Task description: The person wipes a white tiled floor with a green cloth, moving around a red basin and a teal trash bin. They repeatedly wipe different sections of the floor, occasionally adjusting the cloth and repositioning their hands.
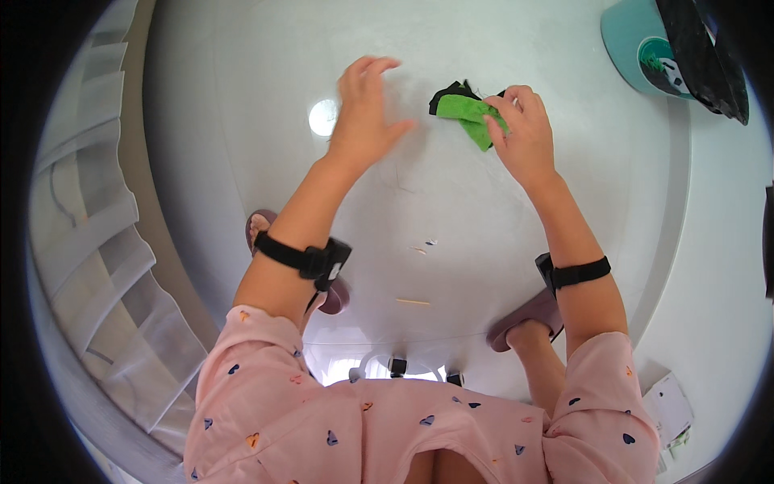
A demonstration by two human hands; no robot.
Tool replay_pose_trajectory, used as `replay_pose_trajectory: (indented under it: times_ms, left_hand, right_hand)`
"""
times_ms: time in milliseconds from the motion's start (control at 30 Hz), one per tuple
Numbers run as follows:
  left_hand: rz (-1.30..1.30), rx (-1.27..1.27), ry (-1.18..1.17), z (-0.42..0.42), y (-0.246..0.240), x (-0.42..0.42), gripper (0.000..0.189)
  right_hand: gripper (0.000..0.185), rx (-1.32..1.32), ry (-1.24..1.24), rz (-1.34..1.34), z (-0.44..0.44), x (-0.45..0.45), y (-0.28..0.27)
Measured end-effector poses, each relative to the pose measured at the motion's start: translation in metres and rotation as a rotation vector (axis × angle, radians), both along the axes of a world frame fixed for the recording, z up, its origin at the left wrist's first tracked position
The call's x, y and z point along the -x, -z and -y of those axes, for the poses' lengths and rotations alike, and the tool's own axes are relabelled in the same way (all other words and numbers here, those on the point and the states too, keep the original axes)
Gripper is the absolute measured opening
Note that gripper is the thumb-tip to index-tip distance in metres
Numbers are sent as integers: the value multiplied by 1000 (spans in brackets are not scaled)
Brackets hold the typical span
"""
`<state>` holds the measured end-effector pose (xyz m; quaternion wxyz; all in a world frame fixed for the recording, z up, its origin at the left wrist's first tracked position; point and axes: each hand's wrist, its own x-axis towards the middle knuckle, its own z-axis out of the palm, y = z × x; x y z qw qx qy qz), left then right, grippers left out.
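My right hand point(525, 130) grips the right side of a crumpled green cloth point(462, 107) between thumb and fingers. Black fabric point(445, 98) with loose threads shows along the cloth's upper and left edges. To the left of the cloth, my left hand point(364, 112) holds nothing, its thumb and fingers spread apart and slightly blurred. Both hands are above a glossy pale floor point(387, 199). Each forearm wears a black strap with a small black device.
A teal bin point(629, 48) with a black bag point(701, 66) stands at the upper right. Sheer curtains point(91, 242) hang at the left. A thin yellow stick point(413, 302) and small scraps point(418, 249) lie on the floor between my feet. Papers point(668, 408) are at the lower right.
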<state>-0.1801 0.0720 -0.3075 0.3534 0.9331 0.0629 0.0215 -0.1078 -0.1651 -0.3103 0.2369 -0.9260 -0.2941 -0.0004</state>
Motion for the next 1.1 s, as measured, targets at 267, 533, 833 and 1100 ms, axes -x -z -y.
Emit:
replay_pose_trajectory:
  times_ms: [267, 533, 833, 1100]
  left_hand:
    - [-1001, -494, -115, -29, -1, 74, 139]
    - [-1153, -410, -90, -25, 15, 65, 156]
    - [-1123, -383, -99, -27, 18, 70, 156]
    - [-1181, -441, -123, -22, 14, 65, 157]
  right_hand:
    - [40, 37, -310, -116, -43, 42, 55]
    - [45, -128, 347, 183, 56, -12, 54]
    - [36, 112, -139, -32, -21, 91, 69]
    - [26, -291, -29, 67, 23, 99, 55]
